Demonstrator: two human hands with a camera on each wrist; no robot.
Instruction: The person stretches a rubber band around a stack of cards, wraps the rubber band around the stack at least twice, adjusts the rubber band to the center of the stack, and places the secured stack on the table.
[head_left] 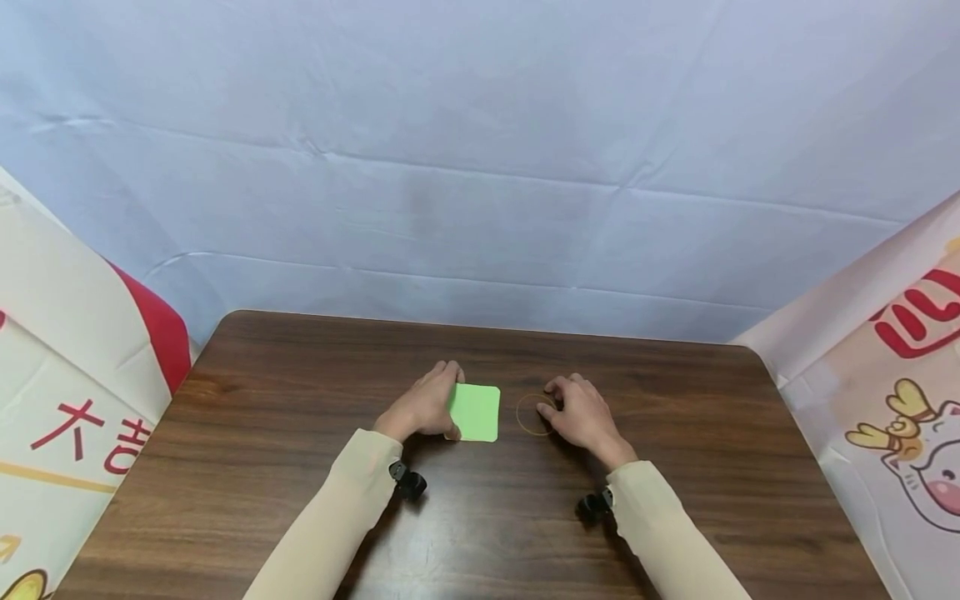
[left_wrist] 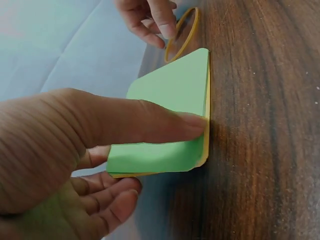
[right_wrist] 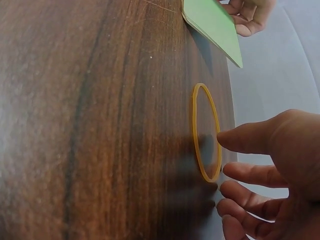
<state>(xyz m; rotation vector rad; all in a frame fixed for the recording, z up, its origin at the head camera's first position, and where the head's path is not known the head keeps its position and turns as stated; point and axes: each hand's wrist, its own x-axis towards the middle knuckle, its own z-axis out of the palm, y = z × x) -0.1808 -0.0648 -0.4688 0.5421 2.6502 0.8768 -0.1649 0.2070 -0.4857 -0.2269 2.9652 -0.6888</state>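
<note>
A small stack of square paper cards [head_left: 478, 413] with rounded corners lies near the table's middle, light green on top with yellow sheets showing at the edge. My left hand [head_left: 427, 405] grips its left side, the thumb at the near edge and the other fingers at the far side. To the right of the stack, a thin yellow rubber band [right_wrist: 195, 127] lies flat as an oval loop. My right hand [head_left: 583, 413] hovers at the band's right side with fingers loosely bent and apart, the thumb tip [right_wrist: 226, 140] right at the loop's edge.
Both hands work over a dark brown wooden table [head_left: 300, 367]. A pale cloth backdrop [head_left: 480, 167] hangs behind it, with printed sheets at the left and right sides. Small black wrist cameras [head_left: 411, 483] sit below the cuffs.
</note>
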